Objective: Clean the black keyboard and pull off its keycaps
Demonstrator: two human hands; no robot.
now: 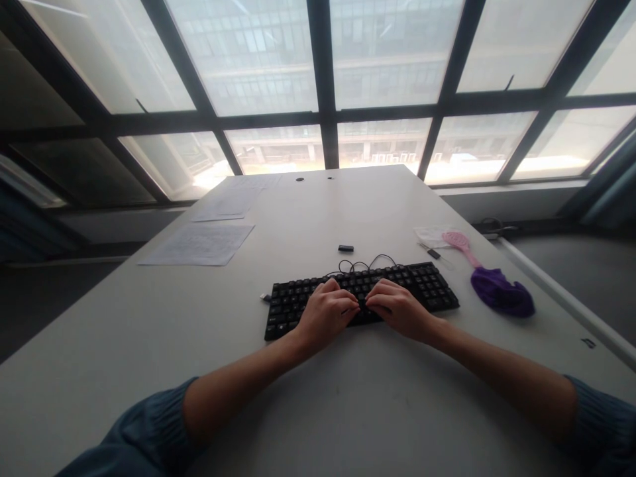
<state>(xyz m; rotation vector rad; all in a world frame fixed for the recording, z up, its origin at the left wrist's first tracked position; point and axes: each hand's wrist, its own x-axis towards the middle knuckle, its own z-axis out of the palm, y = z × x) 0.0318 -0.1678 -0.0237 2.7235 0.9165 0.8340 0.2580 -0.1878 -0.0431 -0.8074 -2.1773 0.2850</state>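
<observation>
A black keyboard lies at a slant on the white desk, its middle partly covered by my hands. My left hand rests over its centre-left keys, thumb and fingers pinched together. From the other side my right hand reaches in, its fingers closed in a similar pinch. The fingertips of both hands almost meet above the lower middle keys. Something small and dark shows between them, too small to tell from the keys below. Behind the keyboard its thin black cable lies in loops, and a USB plug sticks out at the left end.
A small black block lies behind the keyboard. To the right are a pink brush, a purple cloth, a clear bag and a small dark tool. Paper sheets lie at the left; windows stand beyond.
</observation>
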